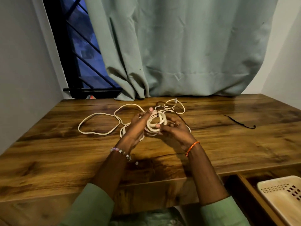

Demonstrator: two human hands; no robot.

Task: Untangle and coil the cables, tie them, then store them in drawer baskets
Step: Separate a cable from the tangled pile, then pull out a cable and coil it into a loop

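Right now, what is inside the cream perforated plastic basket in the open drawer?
The cream perforated plastic basket shows only its own bare floor; no cable is stored inside. Its right part runs off the frame, so that part cannot be seen. The white cable is on the wooden table.

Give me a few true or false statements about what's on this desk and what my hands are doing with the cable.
1. Both hands hold a coil of the white cable. True.
2. The whole white cable is already coiled. False: long loose loops still lie on the desk to the left.
3. The basket sits in the open drawer at lower right. True.
4. A white cable lies in the basket. False: no cable shows in it.
5. A thin black tie lies on the desk to the right, untouched. True.
6. The left hand rests flat on the desk. False: it grips the coil with the right hand.
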